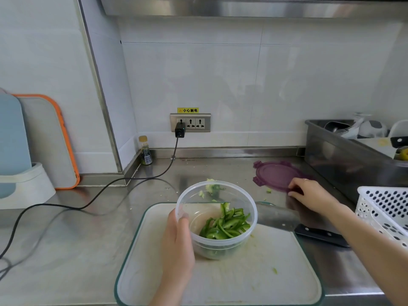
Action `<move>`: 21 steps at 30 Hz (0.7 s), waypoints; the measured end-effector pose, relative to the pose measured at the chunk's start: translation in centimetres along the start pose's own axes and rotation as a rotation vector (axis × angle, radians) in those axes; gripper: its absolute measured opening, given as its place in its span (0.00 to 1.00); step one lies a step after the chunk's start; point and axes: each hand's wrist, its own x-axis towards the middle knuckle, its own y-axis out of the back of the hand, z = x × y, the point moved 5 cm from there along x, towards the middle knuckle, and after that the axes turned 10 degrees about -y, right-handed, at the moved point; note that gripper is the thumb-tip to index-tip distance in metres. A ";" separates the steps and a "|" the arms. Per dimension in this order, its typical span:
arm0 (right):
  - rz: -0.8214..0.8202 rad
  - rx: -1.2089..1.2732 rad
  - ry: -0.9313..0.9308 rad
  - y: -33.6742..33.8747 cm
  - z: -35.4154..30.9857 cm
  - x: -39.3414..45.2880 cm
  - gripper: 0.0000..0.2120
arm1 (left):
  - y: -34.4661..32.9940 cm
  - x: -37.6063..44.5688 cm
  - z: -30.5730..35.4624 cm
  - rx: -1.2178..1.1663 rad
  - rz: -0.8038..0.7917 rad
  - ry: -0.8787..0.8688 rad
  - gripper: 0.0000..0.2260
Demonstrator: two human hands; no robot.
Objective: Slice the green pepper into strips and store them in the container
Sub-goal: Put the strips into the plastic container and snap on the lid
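A clear round plastic container [223, 191] stands on the white cutting board [220, 281], and green pepper strips [227, 224] lie in its right half. My left hand [178, 241] grips the container's left wall. My right hand [309, 193] reaches to the right rear and its fingers close on the near edge of the purple lid [273, 175], which lies flat on the steel counter. A cleaver [287, 219] rests to the right of the container, its black handle pointing right, under my right forearm. Pepper core scraps [212, 187] lie behind the container.
A white perforated basket [384, 208] sits at the right edge. Behind it is a steel sink [344, 151] holding dishes. A black cable [110, 182] runs from the wall socket across the counter. A small bottle [145, 151] stands in the corner; boards lean at the left.
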 end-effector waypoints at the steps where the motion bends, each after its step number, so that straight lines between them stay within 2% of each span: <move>1: -0.002 0.008 -0.017 0.1 0.2 -0.1 0.03 | 0.0 -0.1 0.1 0.003 -0.006 -0.006 0.10; 4: 0.008 -0.062 -0.062 0.1 -0.2 -0.6 0.03 | 0.0 -0.2 0.2 0.011 -0.016 -0.017 0.11; 8: 0.242 0.027 -0.023 1.8 -2.5 -1.0 0.05 | 0.0 0.0 0.1 0.019 -0.013 -0.028 0.11; 13: 0.426 0.346 -0.091 6.1 -6.5 -2.0 0.07 | 0.0 0.2 -0.3 0.006 -0.008 -0.023 0.10; 16: 0.491 0.645 -0.146 8.5 -8.3 -3.1 0.06 | 0.1 0.2 -0.3 -0.001 0.001 -0.027 0.11; 18: 0.491 0.873 -0.150 9.5 -9.6 -4.4 0.05 | 0.2 0.2 -0.3 0.002 0.018 -0.034 0.11; 21: 0.436 1.057 -0.229 9.8 -11.0 -6.3 0.06 | 0.4 0.0 0.1 -0.001 0.021 -0.067 0.11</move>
